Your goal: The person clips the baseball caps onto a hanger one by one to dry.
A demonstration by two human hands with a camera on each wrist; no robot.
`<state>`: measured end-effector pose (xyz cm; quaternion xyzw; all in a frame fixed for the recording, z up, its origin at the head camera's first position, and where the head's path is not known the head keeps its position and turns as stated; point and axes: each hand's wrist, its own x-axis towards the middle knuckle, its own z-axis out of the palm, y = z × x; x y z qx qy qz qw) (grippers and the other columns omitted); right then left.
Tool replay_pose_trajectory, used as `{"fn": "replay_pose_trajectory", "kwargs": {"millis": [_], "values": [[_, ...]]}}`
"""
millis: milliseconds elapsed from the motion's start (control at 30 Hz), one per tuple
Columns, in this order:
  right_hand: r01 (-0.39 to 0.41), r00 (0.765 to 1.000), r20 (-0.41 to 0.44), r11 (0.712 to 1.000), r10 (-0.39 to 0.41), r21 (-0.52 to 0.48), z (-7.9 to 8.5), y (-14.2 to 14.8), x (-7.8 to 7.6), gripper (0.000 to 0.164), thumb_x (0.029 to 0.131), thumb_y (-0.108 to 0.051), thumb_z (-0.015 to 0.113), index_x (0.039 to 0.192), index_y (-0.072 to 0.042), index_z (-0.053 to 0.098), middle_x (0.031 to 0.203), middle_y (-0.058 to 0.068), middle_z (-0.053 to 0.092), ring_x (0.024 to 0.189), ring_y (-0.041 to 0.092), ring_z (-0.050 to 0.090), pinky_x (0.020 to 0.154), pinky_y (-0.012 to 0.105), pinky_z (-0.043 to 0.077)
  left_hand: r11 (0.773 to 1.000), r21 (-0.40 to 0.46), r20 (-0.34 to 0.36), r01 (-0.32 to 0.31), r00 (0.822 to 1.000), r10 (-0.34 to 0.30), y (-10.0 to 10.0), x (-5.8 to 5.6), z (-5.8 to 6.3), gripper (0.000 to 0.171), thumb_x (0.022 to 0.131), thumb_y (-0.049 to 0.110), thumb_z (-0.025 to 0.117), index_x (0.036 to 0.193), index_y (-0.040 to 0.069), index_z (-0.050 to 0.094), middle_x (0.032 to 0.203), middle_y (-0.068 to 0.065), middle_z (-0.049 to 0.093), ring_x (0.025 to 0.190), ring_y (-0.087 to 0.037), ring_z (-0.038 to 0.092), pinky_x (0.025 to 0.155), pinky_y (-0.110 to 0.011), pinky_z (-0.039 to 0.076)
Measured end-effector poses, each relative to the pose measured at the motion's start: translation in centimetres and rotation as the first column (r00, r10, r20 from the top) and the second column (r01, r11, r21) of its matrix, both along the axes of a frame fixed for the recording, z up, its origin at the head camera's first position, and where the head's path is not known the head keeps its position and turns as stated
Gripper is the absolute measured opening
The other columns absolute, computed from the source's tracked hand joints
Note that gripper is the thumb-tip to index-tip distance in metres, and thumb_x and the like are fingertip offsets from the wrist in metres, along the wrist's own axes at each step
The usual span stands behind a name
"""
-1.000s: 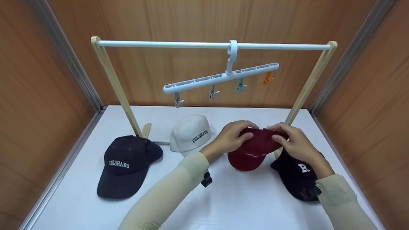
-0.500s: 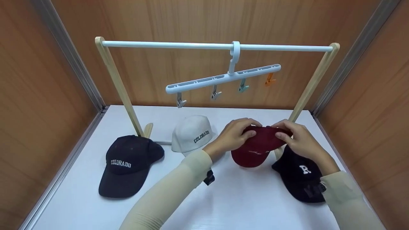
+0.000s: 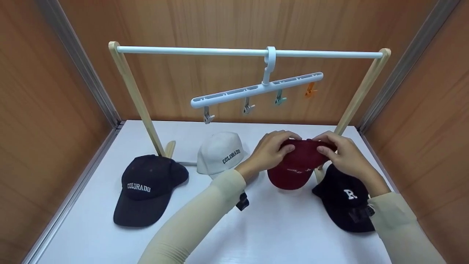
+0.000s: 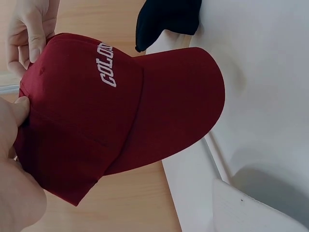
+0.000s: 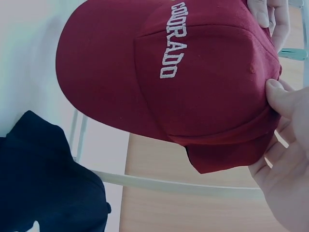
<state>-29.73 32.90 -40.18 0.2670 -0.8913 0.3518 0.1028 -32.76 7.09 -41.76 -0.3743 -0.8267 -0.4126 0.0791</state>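
My left hand and right hand hold a dark red baseball cap above the table, its brim hanging down toward me. Each thumb lies on the near side of the crown near the top, one at either side. White "COLORADO" lettering crosses the front of the red cap in the right wrist view. Seen from the left wrist, the left thumb presses the crown's edge. Above the cap hangs a pale blue hanger with several small clips, among them an orange clip.
The hanger hooks over a white rod on wooden legs. A navy cap lies at left and a white cap behind the left forearm. Under the right wrist sits a black cap with an R. Wooden walls surround the table.
Both hands have raised the red cap slightly and moved it a little away from me and to the right. The other caps and the hanger stay in place, apart from a small camera shift.
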Motion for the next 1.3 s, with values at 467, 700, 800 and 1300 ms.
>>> {"fn": "replay_pose_trajectory", "kwargs": {"millis": [467, 700, 800, 1300], "values": [[0.018, 1.000, -0.011, 1.000, -0.018, 0.013, 0.9, 0.8, 0.0, 0.025, 0.095, -0.010, 0.062, 0.119, -0.018, 0.064, 0.104, -0.003, 0.069, 0.084, 0.014, 0.066, 0.069, 0.021, 0.055, 1.000, 0.017, -0.002, 0.018, 1.000, -0.018, 0.8, -0.3, 0.6, 0.029, 0.098, 0.022, 0.059, 0.126, 0.029, 0.060, 0.115, 0.015, 0.063, 0.106, -0.001, 0.054, 0.091, -0.020, 0.045], [0.016, 0.999, -0.038, 1.000, -0.015, 0.015, 1.5, 1.1, 0.0, 0.027, 0.094, -0.006, 0.064, 0.119, -0.016, 0.064, 0.103, 0.000, 0.069, 0.082, 0.016, 0.066, 0.068, 0.019, 0.054, 1.000, 0.012, 0.018, 0.002, 1.000, -0.002, 1.3, -0.6, 0.8, 0.030, 0.098, 0.023, 0.059, 0.127, 0.033, 0.060, 0.115, 0.017, 0.062, 0.106, 0.000, 0.052, 0.090, -0.020, 0.046], [0.008, 0.998, -0.060, 1.000, -0.007, 0.012, 1.7, 1.1, -0.1, 0.027, 0.094, -0.006, 0.064, 0.118, -0.016, 0.064, 0.102, 0.001, 0.070, 0.081, 0.016, 0.066, 0.067, 0.019, 0.054, 1.000, 0.019, -0.004, -0.001, 1.000, 0.001, 1.4, -0.6, 0.9, 0.030, 0.099, 0.023, 0.058, 0.127, 0.033, 0.059, 0.115, 0.018, 0.062, 0.105, 0.001, 0.051, 0.090, -0.019, 0.046], [0.063, 0.991, -0.124, 0.997, -0.057, 0.045, 2.2, 0.7, -0.5, 0.022, 0.093, -0.012, 0.066, 0.112, -0.023, 0.066, 0.098, -0.012, 0.069, 0.080, 0.007, 0.064, 0.066, 0.015, 0.049, 0.998, -0.032, -0.073, -0.049, 0.996, 0.046, 1.1, -0.6, 1.5, 0.031, 0.100, 0.020, 0.056, 0.129, 0.030, 0.058, 0.117, 0.015, 0.061, 0.106, -0.001, 0.049, 0.090, -0.020, 0.043]]}}
